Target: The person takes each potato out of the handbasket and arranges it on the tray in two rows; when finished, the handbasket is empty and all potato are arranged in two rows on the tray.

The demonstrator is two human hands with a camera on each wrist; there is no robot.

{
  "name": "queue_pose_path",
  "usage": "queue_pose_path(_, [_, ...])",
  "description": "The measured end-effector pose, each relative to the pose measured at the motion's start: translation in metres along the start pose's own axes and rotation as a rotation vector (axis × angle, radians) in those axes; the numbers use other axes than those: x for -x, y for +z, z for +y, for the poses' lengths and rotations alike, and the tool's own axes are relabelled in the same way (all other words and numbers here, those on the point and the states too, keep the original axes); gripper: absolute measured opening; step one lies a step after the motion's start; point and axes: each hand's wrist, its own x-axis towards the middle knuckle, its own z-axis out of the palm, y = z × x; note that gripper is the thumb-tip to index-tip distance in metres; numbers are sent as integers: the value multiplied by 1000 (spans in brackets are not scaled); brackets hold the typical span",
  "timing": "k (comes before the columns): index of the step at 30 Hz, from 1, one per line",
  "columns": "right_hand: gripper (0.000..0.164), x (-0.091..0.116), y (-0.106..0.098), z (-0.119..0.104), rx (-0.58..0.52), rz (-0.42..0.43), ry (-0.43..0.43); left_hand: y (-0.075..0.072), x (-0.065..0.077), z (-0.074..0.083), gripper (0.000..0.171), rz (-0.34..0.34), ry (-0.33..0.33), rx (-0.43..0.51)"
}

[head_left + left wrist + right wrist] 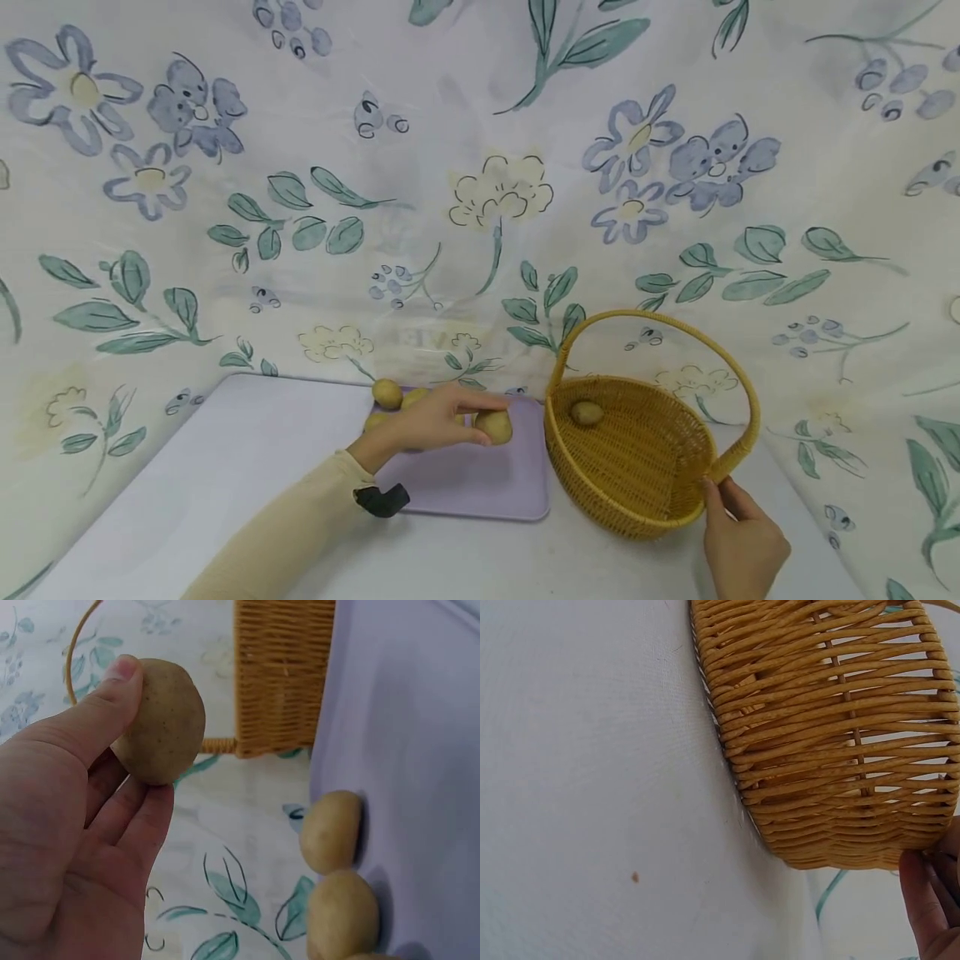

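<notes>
A potato (163, 721) is pinched between the thumb and fingers of my left hand (431, 421), over the lilac tray (480, 487). Behind and beside that hand, several more potatoes (387, 393) lie at the tray's left end, partly hidden by it. To the right stands a wicker basket (626, 454) with a tall arched handle; a single potato (587, 412) rests inside near its left wall. My right hand (746, 542) grips the basket's rim at the near right, by the foot of the handle, thumb on the rim.
The tray and basket stand side by side on a white table (247, 442). A floral cloth (420, 208) hangs right behind the table's back edge. The basket's handle (660, 317) arches high above its opening.
</notes>
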Motion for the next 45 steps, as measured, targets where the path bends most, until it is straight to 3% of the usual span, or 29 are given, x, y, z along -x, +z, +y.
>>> queue_pose_path(6, [37,0,0,1,-6,12,7,-2,19,-6,58,34,-44,-71])
queue_pose_path(14, [37,-1,-1,0,-11,2,41,-5,32,-19,57,41,29,-79])
queue_pose_path(22, [37,-1,0,1,-10,4,27,-1,46,-29,57,26,-120,-160])
queue_pose_path(27, [37,-1,0,1,-11,3,47,5,49,-35,57,17,-91,-234])
queue_pose_path(37, [35,0,0,1,-5,-4,11,14,54,-41,59,-8,-112,-414])
queue_pose_path(45, [36,-1,-2,0,3,-23,25,17,52,-36,59,-1,-97,-463])
